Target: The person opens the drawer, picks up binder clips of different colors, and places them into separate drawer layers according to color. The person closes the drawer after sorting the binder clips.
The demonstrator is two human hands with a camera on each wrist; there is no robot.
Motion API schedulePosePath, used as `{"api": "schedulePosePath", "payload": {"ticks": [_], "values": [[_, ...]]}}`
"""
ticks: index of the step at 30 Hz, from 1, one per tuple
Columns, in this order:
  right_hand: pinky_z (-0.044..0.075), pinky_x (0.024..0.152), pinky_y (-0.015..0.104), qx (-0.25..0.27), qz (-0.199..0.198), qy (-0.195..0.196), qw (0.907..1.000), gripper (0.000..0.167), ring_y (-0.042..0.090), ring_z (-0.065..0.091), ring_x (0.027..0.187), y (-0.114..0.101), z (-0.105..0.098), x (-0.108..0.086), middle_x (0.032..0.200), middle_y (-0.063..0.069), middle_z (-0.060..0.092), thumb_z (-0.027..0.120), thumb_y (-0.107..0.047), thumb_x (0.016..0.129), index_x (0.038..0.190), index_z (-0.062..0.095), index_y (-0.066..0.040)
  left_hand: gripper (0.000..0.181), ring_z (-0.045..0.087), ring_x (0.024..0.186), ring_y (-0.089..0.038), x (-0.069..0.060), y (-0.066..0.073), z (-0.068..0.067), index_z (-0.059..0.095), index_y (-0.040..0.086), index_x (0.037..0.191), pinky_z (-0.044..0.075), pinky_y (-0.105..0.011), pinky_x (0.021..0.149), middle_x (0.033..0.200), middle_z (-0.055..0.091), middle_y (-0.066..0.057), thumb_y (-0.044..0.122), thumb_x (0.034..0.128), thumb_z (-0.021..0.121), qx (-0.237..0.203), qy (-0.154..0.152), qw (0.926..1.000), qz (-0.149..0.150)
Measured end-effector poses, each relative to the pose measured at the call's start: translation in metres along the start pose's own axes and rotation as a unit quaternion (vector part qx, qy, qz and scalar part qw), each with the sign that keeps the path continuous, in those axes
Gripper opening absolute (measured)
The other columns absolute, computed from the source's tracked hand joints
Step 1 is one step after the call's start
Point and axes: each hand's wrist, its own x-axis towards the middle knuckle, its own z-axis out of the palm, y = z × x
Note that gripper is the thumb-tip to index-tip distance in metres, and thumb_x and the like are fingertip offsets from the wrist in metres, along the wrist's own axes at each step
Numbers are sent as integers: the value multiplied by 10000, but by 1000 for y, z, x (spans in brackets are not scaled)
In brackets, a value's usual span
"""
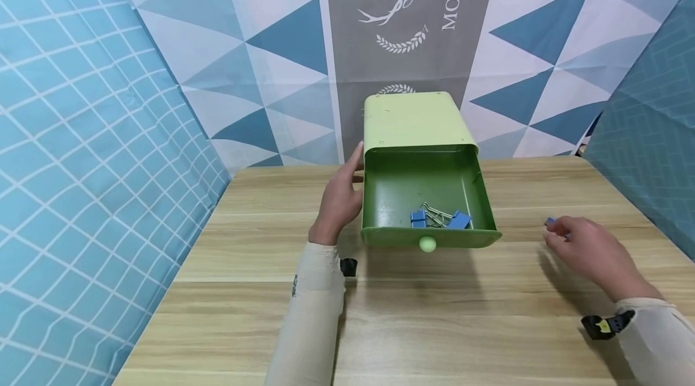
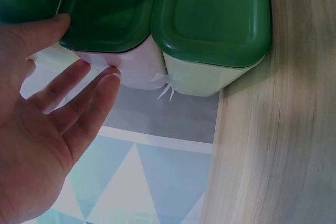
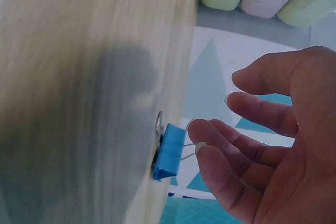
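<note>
A small green cabinet (image 1: 420,120) stands near the back of the table with its drawer (image 1: 429,178) pulled out toward me. Blue binder clips (image 1: 459,220) with wire handles lie at the drawer's front, behind the round knob (image 1: 428,244). My left hand (image 1: 339,199) rests at the cabinet's left side, its fingers extended along the wall. To the right of the drawer, my right hand (image 1: 592,250) pinches a blue binder clip (image 3: 170,150) by a wire handle at its fingertips. Most of that clip is hidden by the hand in the head view.
A wooden table (image 1: 244,313) lies under everything. Behind it hangs a patterned cloth (image 1: 282,42) with triangles and a grey deer panel. Blue cloths stand at the left and right sides. Black straps (image 1: 608,324) are on both wrists.
</note>
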Motion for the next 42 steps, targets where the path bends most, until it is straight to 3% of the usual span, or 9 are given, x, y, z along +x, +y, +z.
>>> {"api": "schedulePosePath", "payload": {"ticks": [12, 23, 27, 32, 38, 42], "values": [[491, 655, 536, -12, 500, -272, 9984, 510, 410, 573, 868, 23, 2, 3, 1069, 345, 586, 651, -313, 967, 1173, 591, 150, 878, 658, 1089, -253, 0, 0, -1, 210, 332, 1615, 519, -463, 935, 1324, 623, -60, 154, 931, 731, 42, -14, 10000, -24], [438, 547, 380, 196, 977, -320, 9945, 526, 331, 532, 748, 35, 2, 6, 966, 295, 552, 630, -275, 941, 1161, 471, 176, 914, 661, 1095, -248, 0, 0, 0, 175, 407, 1599, 521, -466, 936, 1328, 620, -61, 134, 929, 733, 26, -15, 10000, 34], [468, 594, 461, 294, 1183, -282, 9921, 665, 394, 554, 799, 37, 2, 7, 1043, 360, 519, 632, -256, 943, 1317, 341, 210, 910, 661, 1090, -240, 0, 1, -1, 182, 417, 1594, 522, -463, 938, 1315, 623, -53, 123, 928, 729, 16, -12, 10000, 21], [473, 679, 612, 134, 982, -226, 9948, 752, 497, 566, 908, 37, 4, 8, 1121, 403, 516, 623, -275, 962, 1458, 256, 155, 904, 658, 1096, -252, 0, 0, -1, 186, 398, 1600, 519, -471, 940, 1324, 618, -61, 123, 930, 727, 19, -27, 10000, 11], [452, 725, 667, 86, 834, -182, 9963, 678, 529, 546, 961, 37, 5, 9, 1143, 390, 535, 535, -442, 1031, 1396, 395, 111, 884, 656, 1105, -259, -1, 0, 0, 212, 302, 1620, 524, -471, 929, 1339, 614, -66, 154, 927, 741, -31, -22, 10000, 62], [455, 716, 650, 123, 799, -91, 9967, 640, 501, 558, 935, 37, 6, 9, 1116, 364, 570, 500, -467, 1042, 1320, 470, 108, 892, 656, 1104, -239, -1, 1, -1, 191, 364, 1611, 525, -430, 929, 1337, 616, -48, 175, 932, 737, 28, -16, 10000, 50]]}}
